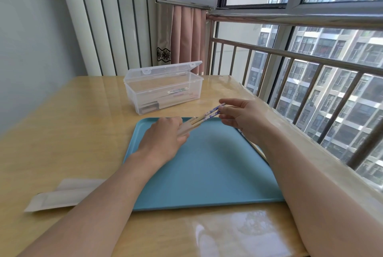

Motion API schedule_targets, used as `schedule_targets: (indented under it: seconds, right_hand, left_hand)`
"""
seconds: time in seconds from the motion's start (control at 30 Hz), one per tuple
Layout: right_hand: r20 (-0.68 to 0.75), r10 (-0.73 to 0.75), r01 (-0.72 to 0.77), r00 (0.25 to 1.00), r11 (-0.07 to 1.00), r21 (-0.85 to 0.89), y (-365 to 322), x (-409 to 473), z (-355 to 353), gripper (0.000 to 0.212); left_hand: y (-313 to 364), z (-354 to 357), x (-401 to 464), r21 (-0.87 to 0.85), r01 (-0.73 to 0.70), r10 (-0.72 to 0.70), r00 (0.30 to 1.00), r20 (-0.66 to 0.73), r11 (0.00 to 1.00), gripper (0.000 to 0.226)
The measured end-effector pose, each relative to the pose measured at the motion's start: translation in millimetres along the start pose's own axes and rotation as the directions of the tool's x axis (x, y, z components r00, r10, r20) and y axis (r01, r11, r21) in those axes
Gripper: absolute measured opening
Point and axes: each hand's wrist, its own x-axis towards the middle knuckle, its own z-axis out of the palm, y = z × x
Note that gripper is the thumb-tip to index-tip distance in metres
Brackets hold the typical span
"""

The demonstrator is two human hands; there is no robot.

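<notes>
over the smooth blue tray point(207, 173), left hand point(165, 134) and right hand point(242, 114) grasp slim wooden chopsticks point(204, 117).

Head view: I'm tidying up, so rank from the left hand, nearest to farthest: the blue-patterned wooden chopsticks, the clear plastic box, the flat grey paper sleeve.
1. Held by the left hand itself: blue-patterned wooden chopsticks.
2. Just beyond it, lid open: clear plastic box.
3. Farthest, toward the person's left: flat grey paper sleeve.

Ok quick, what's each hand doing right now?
Left hand: closed round the plain wooden ends of the chopsticks.
Right hand: pinching their blue-patterned ends.
</notes>
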Motion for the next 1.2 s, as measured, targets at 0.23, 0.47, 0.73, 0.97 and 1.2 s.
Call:
schedule_targets:
  seconds: [0.23,0.47,0.73,0.97,1.2]
  right_hand:
    - [0.022,0.013,-0.013,1.000,1.000,0.001,1,0,-1,0.018]
    - [0.077,0.057,-0.056,0.995,0.998,-0.011,-2,-1,-3,0.008]
    - [0.126,0.117,-0.114,0.985,0.993,-0.033,-3,-1,-9,0.007]
    - [0.202,0.166,-0.157,0.965,0.986,-0.057,-8,-4,-13,0.005]
    - [-0.115,0.083,-0.041,0.990,0.945,0.324,-24,7,-11,0.006]
  left_hand:
    - [0,-1,-1,0.003,-0.006,0.006,1.000,0.023,1.000,0.028]
    - [-1,-2,0,0.022,-0.017,0.017,1.000,0.026,1.000,0.031]
    - [-1,-6,-2,0.120,-0.079,0.079,0.997,0.004,0.990,0.022]
    - [2,-10,-3,0.156,-0.077,0.080,0.997,-0.014,0.985,0.023]
    - [-14,-30,8,0.033,0.086,-0.063,0.895,-0.441,0.996,0.087]
